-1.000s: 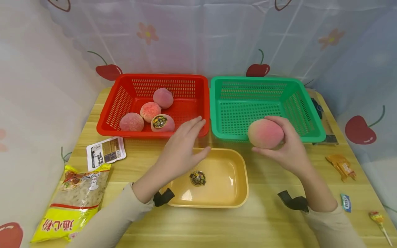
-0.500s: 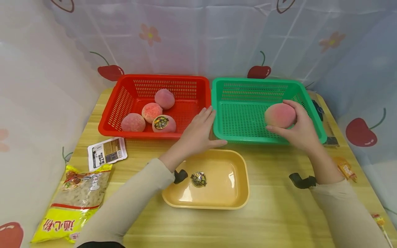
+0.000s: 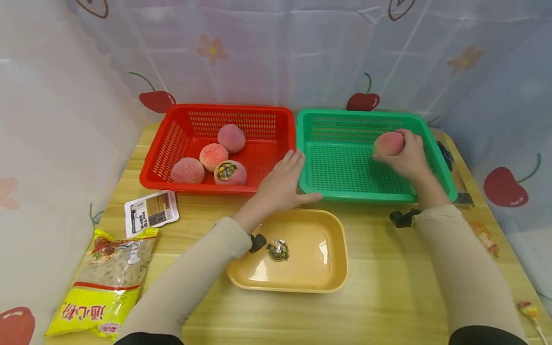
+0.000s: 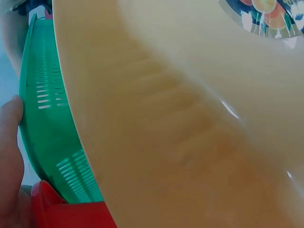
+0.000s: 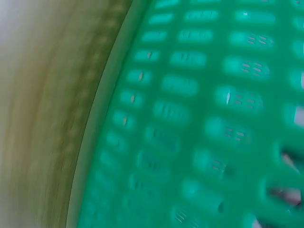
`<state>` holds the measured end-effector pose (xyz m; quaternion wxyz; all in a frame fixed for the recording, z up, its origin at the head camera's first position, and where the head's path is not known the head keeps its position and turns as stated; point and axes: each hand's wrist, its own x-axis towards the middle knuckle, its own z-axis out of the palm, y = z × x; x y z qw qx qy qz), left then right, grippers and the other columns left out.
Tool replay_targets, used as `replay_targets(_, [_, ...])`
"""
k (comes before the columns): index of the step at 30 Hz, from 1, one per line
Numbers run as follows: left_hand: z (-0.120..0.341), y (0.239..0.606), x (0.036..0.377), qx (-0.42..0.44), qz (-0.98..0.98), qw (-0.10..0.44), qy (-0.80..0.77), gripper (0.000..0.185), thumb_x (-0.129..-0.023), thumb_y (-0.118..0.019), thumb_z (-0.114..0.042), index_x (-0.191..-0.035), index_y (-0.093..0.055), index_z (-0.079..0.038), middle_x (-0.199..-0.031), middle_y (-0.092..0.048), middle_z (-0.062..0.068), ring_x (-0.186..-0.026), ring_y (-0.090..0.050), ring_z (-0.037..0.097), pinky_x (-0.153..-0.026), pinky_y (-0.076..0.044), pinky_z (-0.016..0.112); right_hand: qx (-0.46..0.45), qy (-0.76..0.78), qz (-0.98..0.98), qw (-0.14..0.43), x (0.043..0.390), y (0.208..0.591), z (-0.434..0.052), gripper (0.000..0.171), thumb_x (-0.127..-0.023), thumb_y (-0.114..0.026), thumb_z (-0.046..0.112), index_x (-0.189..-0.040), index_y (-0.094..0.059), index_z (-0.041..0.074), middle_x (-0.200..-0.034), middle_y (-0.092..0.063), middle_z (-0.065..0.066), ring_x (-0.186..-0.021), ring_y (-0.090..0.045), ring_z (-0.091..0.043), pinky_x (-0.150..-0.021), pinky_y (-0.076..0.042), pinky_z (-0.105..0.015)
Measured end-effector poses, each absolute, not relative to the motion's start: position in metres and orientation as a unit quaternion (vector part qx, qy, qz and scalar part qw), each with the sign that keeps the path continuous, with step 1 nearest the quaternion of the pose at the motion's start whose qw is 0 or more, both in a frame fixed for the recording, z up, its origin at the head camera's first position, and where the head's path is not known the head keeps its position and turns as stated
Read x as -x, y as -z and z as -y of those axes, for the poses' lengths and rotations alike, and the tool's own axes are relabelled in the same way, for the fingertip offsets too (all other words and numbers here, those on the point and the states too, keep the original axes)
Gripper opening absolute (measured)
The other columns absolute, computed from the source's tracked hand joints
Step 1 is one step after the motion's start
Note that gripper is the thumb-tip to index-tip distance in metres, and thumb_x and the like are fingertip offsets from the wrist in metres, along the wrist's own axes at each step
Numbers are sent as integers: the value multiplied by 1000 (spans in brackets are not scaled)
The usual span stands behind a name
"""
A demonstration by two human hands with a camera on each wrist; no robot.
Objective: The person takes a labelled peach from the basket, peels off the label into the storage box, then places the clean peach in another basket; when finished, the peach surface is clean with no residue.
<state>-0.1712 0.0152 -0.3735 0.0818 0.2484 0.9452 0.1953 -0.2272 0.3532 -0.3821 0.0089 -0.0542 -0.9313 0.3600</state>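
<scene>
My right hand [image 3: 405,153] grips a pink peach [image 3: 388,143] inside the green basket [image 3: 345,117], near its far right corner. My left hand [image 3: 282,184] rests with straight fingers where the red basket [image 3: 172,139] and the green basket meet, thumb along the green rim. Three peaches lie in the red basket; the front one [image 3: 230,172] carries a round sticker. A yellow tray [image 3: 332,273] in front of the baskets holds one loose sticker [image 3: 278,250]. The left wrist view shows the yellow tray [image 4: 166,118], the green basket edge [image 4: 47,118] and a finger. The right wrist view is a blurred green mesh [image 5: 199,123].
A white packet [image 3: 151,211] and a yellow bag of pasta [image 3: 105,278] lie on the wooden table [image 3: 388,297] at the left. Small sweets [image 3: 485,237] and a lollipop [image 3: 528,311] sit at the right edge. Cherry-print curtains close in the back and sides.
My right hand carried the peach from in front of the green basket up and into its far right part. My left hand slid forward onto the baskets' edge.
</scene>
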Motion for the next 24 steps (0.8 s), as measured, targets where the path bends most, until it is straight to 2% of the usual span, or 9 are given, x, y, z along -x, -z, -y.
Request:
replay_targets(3, [-15, 374, 171, -249, -946, 80, -193, 109, -84, -58, -73, -160, -15, -8, -168, -9, 6, -157, -2, 23, -126, -13, 39, 70, -346, 935, -2, 234, 386, -351, 98, -85, -76, 35, -158, -16, 7, -154, -17, -32, -130, -37, -52, -102, -38, -69])
replay_targets(12, [-14, 376, 171, -250, -945, 80, -194, 109, -84, -58, -73, -160, -13, -8, -168, -9, 6, -157, -2, 23, -126, -11, 38, 95, -307, 947, -27, 243, 389, -342, 94, -85, -72, 16, -157, -15, 1, -149, -22, -39, -131, -34, -57, -108, -33, -68])
replay_targets(18, [-14, 376, 171, -252, -945, 77, -192, 109, -85, -58, -73, -159, -14, -7, -168, -9, 7, -157, -2, 23, -126, -11, 38, 104, -298, 948, -43, 245, 390, -344, 95, -85, -71, 17, -158, -11, 2, -151, -21, -40, -133, -33, -57, -107, -34, -68])
replay_targets(24, [-13, 377, 172, -254, -945, 76, -190, 109, -84, -57, -74, -159, -14, -7, -168, -9, 7, -157, -2, 23, -126, -12, 38, 102, -296, 949, -48, 245, 392, -344, 95, -88, -69, 24, -158, -9, 3, -151, -22, -39, -131, -35, -57, -104, -37, -69])
